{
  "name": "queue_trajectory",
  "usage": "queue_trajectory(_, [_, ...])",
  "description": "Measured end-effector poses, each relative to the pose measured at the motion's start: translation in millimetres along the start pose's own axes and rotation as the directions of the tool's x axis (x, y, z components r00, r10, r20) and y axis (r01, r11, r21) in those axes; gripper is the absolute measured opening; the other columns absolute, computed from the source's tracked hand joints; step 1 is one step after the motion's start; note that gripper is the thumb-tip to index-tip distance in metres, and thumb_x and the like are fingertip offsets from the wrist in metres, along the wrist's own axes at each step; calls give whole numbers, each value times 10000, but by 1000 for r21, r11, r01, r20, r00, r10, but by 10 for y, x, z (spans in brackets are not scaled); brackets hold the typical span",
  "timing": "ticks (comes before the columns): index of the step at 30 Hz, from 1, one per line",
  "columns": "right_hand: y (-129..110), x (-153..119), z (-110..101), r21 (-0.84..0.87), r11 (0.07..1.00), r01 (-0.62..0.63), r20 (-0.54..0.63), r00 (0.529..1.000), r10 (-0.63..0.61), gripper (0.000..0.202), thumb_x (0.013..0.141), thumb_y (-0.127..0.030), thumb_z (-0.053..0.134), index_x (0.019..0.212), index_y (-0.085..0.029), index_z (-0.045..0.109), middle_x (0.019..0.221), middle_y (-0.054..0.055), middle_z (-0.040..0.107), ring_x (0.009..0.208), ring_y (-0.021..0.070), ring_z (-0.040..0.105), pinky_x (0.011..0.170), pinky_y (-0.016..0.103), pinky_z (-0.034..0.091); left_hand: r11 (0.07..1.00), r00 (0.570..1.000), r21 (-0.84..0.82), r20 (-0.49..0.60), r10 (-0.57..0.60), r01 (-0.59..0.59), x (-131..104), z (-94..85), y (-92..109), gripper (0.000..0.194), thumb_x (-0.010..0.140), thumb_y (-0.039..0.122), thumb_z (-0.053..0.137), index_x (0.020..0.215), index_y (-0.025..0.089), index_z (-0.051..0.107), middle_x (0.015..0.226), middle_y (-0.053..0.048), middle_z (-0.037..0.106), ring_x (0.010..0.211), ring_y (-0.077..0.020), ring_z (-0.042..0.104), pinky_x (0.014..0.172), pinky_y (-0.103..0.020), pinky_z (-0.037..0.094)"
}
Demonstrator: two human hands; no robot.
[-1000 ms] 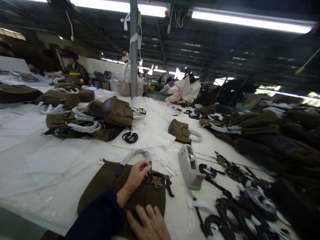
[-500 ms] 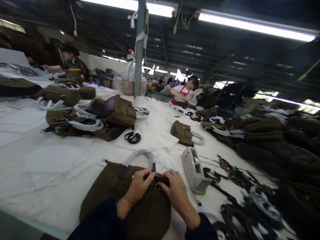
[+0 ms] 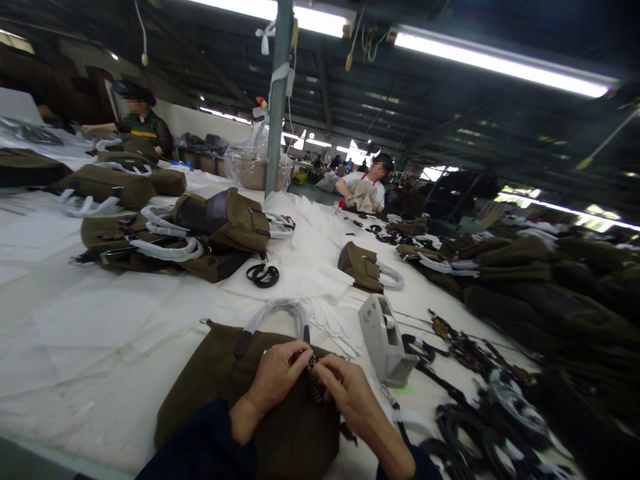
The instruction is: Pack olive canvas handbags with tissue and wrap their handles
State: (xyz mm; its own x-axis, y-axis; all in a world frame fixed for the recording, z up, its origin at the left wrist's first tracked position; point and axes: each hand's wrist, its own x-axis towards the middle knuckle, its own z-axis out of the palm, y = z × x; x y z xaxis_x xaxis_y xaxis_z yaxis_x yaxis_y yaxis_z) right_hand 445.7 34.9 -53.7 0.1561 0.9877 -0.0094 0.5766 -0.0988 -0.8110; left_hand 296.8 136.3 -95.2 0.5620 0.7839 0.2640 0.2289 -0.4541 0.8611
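Observation:
An olive-green bag point(image 3: 215, 373) lies on the white table in front of me, its handle point(image 3: 280, 305) wrapped in white and standing up at the far edge. My left hand point(image 3: 281, 375) pinches a small dark metal-and-leather piece point(image 3: 315, 383) at the handle's right base. Against the same piece, the fingertips of my right hand point(image 3: 345, 387) are pressed together. The piece hangs over the bag's upper right part, and its details are partly hidden by my fingers.
A grey tape dispenser point(image 3: 385, 340) stands right of the bag. Black straps point(image 3: 460, 427) and brown chains point(image 3: 450, 337) lie farther right. Bags are piled at the left point(image 3: 220, 227) and right point(image 3: 520, 260). Beyond the table are a post point(image 3: 277, 107) and two people.
My right hand has shifted its grip, its fingers now bunched closer to my left fingertips. The dark piece hangs lower over the bag, and a dark end shows beneath my right wrist.

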Motion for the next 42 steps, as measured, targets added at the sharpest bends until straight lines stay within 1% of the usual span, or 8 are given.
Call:
queue_trajectory(3, [111,32,-52,-76,993,-85,-116,990,76,160,908,-330,498,960,-210,591,675,-36,567,512,141,530,499,266,398,998,998,40,47,37,-39,-13,-25,47,276,919,384,503,816,230,707,787,-25,699,739,-191,621,707,-267,418])
queue_trajectory(6, [191,46,-35,-354,935,-25,-216,975,-55,125,825,-293,627,918,-215,597,738,-12,596,689,181,576,637,295,425,995,997,80,64,49,-54,-15,-39,86,266,905,382,516,748,216,653,731,-16,662,705,-181,594,671,-263,397])
queue_trajectory(9, [208,34,35,-435,900,-39,-224,972,-67,161,798,-328,674,875,-224,580,773,-12,611,688,177,567,616,286,387,993,996,106,78,36,-44,-11,-39,82,243,882,378,540,716,209,590,684,8,607,653,-160,546,620,-257,356])
queue_trajectory(13, [160,25,113,-384,921,-59,-243,969,-40,134,783,-307,676,783,-219,575,706,-23,601,644,162,549,575,268,342,995,996,94,90,-24,16,-29,-29,7,171,800,355,623,747,206,558,645,36,541,605,-143,490,566,-247,315])
queue_trajectory(21, [-32,63,293,130,987,-91,-189,975,115,124,814,-264,597,733,-202,525,600,-48,538,556,133,530,532,236,383,981,990,-151,81,-111,123,-116,-63,-97,204,777,209,567,979,192,548,784,16,604,649,-139,543,625,-249,414])
queue_trajectory(29, [-85,-75,561,-271,956,111,-300,934,-193,122,919,-228,493,993,-196,584,918,44,650,837,197,623,767,316,487,943,967,-255,191,-167,213,-51,-122,-58,338,887,475,541,1053,180,544,826,-34,687,806,-224,657,738,-321,486])
queue_trajectory(36, [-82,-234,516,-350,923,161,-153,962,-226,352,923,-263,556,1269,-214,514,1169,63,627,1052,241,566,944,405,489,942,958,-234,218,-188,239,26,-134,-61,373,829,504,586,1017,182,562,771,-19,684,822,-250,666,756,-341,504])
queue_trajectory(42, [-187,-354,413,-294,939,177,-121,968,-220,383,911,-288,603,1285,-257,526,1266,45,593,1121,235,531,1019,415,455,933,950,-223,200,-239,282,19,-124,-110,367,783,435,542,1043,177,576,867,-59,718,883,-280,680,792,-376,521])
